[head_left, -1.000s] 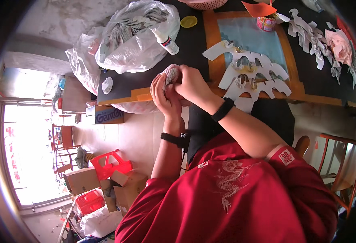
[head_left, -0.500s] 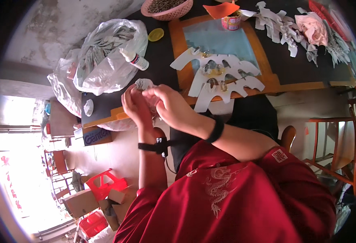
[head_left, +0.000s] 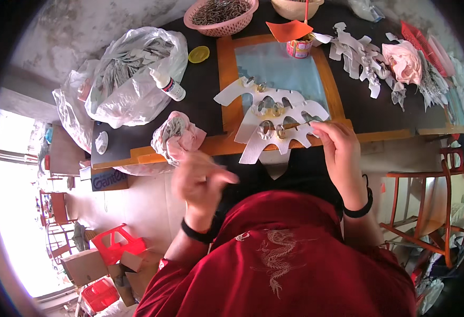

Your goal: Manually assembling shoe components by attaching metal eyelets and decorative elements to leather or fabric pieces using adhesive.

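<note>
My right hand is closed in a pinch on the end of a thin brown stick. The stick reaches left across the front one of three overlapping white scalloped pieces, with shiny rings and yellowish wet stains around their cut-outs. Blurred by motion, my left hand is at the table's front edge with its thumb stretched out and nothing visible in it. Just beyond it a crumpled pink and grey cloth rests on the edge; whether the fingers touch it I cannot tell.
A white bottle stands by a clear plastic bag at left. At the back are a yellow lid, a pink basket and a small tub under an orange sheet. White scraps lie at right.
My hands have come apart. The right hand has moved right, over the white pieces, and now holds the stick. My left hand has dropped toward me, and the crumpled cloth lies on the table edge.
</note>
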Demonstrator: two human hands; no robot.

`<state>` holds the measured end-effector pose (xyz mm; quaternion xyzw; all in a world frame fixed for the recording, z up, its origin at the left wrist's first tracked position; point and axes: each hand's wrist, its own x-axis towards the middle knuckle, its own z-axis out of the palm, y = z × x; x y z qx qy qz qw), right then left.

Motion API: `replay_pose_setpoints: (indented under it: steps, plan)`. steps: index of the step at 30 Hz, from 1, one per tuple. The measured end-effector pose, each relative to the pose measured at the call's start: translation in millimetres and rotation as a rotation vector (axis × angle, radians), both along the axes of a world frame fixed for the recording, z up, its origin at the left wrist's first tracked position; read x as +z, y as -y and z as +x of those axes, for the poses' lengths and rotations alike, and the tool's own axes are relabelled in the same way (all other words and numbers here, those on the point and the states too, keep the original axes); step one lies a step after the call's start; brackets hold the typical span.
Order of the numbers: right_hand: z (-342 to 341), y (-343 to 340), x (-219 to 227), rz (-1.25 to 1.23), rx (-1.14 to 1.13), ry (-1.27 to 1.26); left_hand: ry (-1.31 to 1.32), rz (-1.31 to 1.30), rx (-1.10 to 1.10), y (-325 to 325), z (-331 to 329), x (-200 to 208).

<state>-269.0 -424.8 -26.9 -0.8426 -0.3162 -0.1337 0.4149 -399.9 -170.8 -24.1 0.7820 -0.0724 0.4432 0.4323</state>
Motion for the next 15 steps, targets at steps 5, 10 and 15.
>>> replay_pose_setpoints:
  steps: [5,10,15]
  plan:
    - [-6.1,1.8,0.5,0.324,0.09,-0.448,-0.556,-0.282,-0.417,40.6,12.2,-19.1]
    - [-13.4,6.8,0.4,0.58,0.187,-0.71,-0.79,-0.526,-0.599,51.1,19.3,-8.9]
    - [-32.6,-0.4,22.6,0.643,0.262,-0.813,-0.743,-0.942,-0.734,50.8,6.0,17.5]
